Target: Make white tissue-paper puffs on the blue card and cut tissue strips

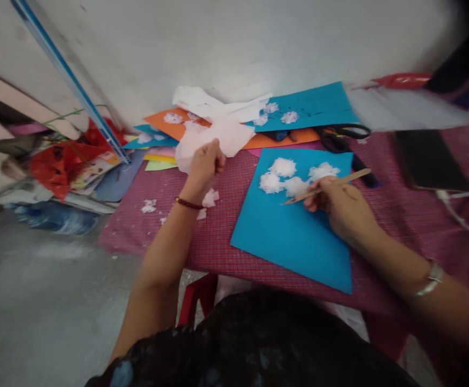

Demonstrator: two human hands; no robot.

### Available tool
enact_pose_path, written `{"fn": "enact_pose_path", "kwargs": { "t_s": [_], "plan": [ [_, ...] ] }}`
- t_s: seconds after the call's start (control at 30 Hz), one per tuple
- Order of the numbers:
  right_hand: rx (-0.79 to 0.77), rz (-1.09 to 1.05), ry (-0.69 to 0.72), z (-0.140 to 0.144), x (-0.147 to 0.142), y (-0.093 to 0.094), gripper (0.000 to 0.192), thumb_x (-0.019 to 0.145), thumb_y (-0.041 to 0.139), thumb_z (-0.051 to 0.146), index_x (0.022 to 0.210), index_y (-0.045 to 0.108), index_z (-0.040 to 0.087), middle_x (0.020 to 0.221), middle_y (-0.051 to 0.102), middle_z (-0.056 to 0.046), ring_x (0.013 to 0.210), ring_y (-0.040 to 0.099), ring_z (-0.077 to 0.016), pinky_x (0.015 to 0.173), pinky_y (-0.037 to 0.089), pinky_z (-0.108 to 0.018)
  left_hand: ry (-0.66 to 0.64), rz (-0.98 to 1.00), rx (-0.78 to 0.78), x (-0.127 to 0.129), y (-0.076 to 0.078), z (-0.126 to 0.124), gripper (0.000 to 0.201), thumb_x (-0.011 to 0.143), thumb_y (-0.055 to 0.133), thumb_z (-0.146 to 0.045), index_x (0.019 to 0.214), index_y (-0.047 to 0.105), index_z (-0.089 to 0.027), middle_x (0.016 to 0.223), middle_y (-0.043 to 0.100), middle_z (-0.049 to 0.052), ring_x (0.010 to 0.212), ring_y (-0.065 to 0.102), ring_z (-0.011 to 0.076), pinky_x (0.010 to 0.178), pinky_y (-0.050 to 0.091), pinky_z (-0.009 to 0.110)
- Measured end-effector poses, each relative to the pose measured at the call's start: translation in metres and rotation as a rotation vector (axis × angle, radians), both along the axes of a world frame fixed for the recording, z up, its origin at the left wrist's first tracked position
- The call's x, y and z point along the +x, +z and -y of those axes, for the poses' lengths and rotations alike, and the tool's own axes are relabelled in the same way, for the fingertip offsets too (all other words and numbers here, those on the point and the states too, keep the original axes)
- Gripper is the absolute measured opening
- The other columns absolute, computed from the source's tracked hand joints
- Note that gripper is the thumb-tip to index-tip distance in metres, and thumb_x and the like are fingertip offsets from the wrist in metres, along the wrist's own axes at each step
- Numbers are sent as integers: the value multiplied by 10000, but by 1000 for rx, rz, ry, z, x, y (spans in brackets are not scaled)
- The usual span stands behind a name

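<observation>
Left hand is up over the table, fingers closed round the edge of a white tissue sheet, pinching it. Tissue hangs crumpled above the red checked cloth, w/ more white tissue piled behind it by the wall.

Right hand rests on the blue paper sheet, fingers pressed together round a flat wooden stick; stick tip points left, just beside the white tissue tufts stuck near the sheet's top edge. Blue sheet lies flat at the front-right of the table, corner over the near edge.

Few tissue scraps on the cloth btwn the hands, just below the left wrist. Black scissors lie behind the blue sheet, near a second blue sheet and an orange sheet, both w/ tufts on them. Dark phone far right.
</observation>
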State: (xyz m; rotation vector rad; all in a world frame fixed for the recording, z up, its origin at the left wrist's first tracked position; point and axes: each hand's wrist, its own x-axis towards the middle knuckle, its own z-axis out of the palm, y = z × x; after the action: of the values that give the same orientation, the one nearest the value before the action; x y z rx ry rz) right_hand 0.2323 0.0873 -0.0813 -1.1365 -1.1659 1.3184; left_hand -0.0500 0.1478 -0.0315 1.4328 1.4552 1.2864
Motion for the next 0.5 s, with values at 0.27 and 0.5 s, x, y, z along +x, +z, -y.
{"fn": "enact_pose_path", "kwargs": {
  "t_s": [0.27, 0.5],
  "plan": [
    [65, 223, 119, 2, -4, 4, 336, 930, 540, 533, 805, 650, 240, 668, 642, -31, 601, 576, -193, 617, 476, -370, -95, -428, -73, -82, 22, 47, 254, 834, 623, -244, 604, 543, -171, 556, 529, -13, 517, 438, 81, 531, 336, 237],
    [92, 252, 136, 1, -3, 1, 319, 948, 510, 498, 834, 636, 229, 694, 648, -29, 599, 576, -175, 627, 477, -363, -168, -621, -227, -77, -19, 41, 23, 739, 644, -171, 759, 645, -161, 726, 639, 19, 647, 540, 123, 606, 420, 261]
  ]
}}
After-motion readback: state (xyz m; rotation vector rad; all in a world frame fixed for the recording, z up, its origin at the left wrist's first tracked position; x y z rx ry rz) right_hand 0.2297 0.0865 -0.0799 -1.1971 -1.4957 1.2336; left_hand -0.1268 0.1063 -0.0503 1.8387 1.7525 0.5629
